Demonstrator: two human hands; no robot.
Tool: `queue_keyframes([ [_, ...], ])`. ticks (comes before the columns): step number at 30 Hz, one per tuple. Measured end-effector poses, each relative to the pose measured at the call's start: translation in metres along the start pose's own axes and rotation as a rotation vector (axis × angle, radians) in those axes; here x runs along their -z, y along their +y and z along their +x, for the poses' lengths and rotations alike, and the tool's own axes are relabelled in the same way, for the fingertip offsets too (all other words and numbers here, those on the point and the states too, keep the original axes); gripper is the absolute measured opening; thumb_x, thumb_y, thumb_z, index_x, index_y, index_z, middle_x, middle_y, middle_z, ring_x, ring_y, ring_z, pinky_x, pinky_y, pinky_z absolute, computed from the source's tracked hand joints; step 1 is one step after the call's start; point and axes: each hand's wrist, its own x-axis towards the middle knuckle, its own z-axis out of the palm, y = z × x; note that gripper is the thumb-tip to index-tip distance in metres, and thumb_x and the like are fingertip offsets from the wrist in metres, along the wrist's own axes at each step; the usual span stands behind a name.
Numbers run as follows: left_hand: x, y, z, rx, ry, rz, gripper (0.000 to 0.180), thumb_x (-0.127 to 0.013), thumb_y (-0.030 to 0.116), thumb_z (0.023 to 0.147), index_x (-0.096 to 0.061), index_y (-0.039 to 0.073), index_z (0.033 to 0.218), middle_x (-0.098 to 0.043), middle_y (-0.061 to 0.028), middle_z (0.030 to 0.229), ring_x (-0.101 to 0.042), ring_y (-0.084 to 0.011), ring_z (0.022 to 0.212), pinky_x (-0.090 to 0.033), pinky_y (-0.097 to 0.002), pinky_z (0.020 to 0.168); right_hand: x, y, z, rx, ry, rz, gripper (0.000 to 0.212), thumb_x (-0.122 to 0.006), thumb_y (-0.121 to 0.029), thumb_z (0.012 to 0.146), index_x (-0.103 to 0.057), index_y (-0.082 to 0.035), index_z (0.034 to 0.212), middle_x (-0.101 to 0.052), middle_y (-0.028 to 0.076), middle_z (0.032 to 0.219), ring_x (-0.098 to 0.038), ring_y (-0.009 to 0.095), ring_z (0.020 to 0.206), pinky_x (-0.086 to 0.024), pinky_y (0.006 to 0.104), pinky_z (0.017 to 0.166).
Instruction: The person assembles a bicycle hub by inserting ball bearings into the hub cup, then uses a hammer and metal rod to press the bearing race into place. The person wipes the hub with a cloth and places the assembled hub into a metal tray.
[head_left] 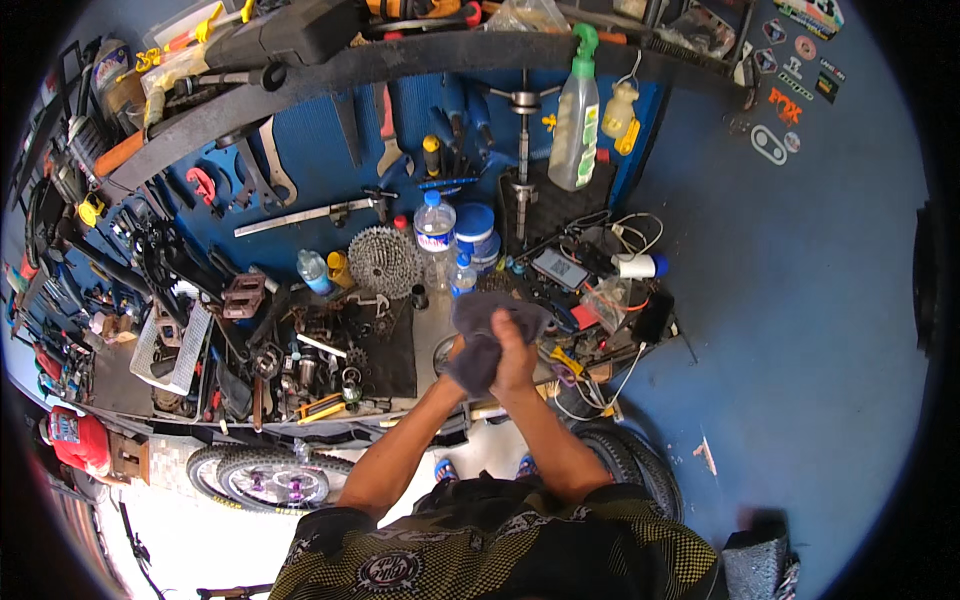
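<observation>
Workbench (pixel 400 372), left to right:
- Wire basket (pixel 178 345), at the far left edge.
- Pedal (pixel 243 293), among small metal parts.
- Cassette (pixel 384 260), upright against the blue tool wall.
- Water bottle (pixel 434 237), capped, just right of the cassette.
- Left hand (pixel 462 362), mostly hidden under the rag; its grip cannot be told.
- Rag (pixel 487 335) (dark grey), bunched between both hands above the bench's front edge.
- Right hand (pixel 516 350), fingers closed over the rag.
- Spray bottle (pixel 575 115), green top, hanging on the wall.
- Cables (pixel 615 235), tangled at the bench's right end.
</observation>
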Motion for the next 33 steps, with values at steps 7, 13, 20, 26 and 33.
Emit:
queue_keyframes([
  [7, 0.062, -0.013, -0.030, 0.200, -0.143, -0.441, 0.085, -0.067, 0.056, 0.099, -0.041, 0.001, 0.159, -0.050, -0.0185, 0.158, -0.049, -0.0364, 0.143, -0.036, -0.0470, 0.122, 0.044, -0.043, -0.003, -0.223, -0.168, -0.178, 0.062, -0.056, -0.057, 0.106, -0.065, -0.002, 0.134, -0.071, 0.015, 0.129, -0.071, 0.028, 0.114, -0.056, 0.0423, 0.101],
  [13, 0.049, 0.079, -0.027, 0.517, -0.115, -0.990, 0.123, -0.036, 0.098, 0.085, -0.037, 0.002, 0.162, -0.044, -0.0172, 0.165, -0.044, -0.0355, 0.149, -0.034, -0.0476, 0.123, 0.018, -0.011, -0.008, 0.962, -0.624, -1.480, 0.041, -0.071, -0.036, 0.097, -0.070, -0.005, 0.124, -0.071, 0.020, 0.122, -0.068, 0.043, 0.113, -0.053, 0.0488, 0.101],
  [20, 0.062, 0.093, -0.016, 0.336, -0.146, -0.910, 0.146, -0.030, 0.110, 0.069, -0.032, -0.002, 0.164, -0.044, -0.0156, 0.165, -0.042, -0.0349, 0.151, -0.031, -0.0494, 0.126, -0.035, -0.001, 0.028, 1.012, -0.292, -1.319, 0.017, -0.065, -0.017, 0.097, -0.071, -0.005, 0.087, -0.072, 0.018, 0.084, -0.069, 0.043, 0.078, -0.052, 0.0515, 0.068],
  [26, 0.045, 0.108, -0.026, 0.147, -0.105, -1.176, 0.155, -0.029, 0.113, 0.062, -0.019, -0.001, 0.168, -0.030, -0.0163, 0.172, -0.029, -0.0306, 0.157, -0.015, -0.0506, 0.131, -0.061, 0.005, 0.049, 0.624, 0.049, -0.865, 0.043, -0.056, -0.034, 0.112, -0.063, -0.002, 0.084, -0.059, 0.008, 0.073, -0.052, 0.020, 0.067, -0.043, 0.0387, 0.063],
  [33, 0.097, 0.061, -0.033, 0.138, -0.379, -1.521, 0.155, -0.034, 0.114, 0.057, -0.043, -0.004, 0.156, -0.047, -0.0268, 0.160, -0.043, -0.0377, 0.149, -0.025, -0.0504, 0.128, -0.030, -0.028, 0.053, 0.002, 0.167, -0.195, 0.064, -0.054, -0.061, 0.107, -0.069, -0.001, 0.123, -0.075, 0.009, 0.111, -0.072, 0.021, 0.097, -0.057, 0.0367, 0.092],
])
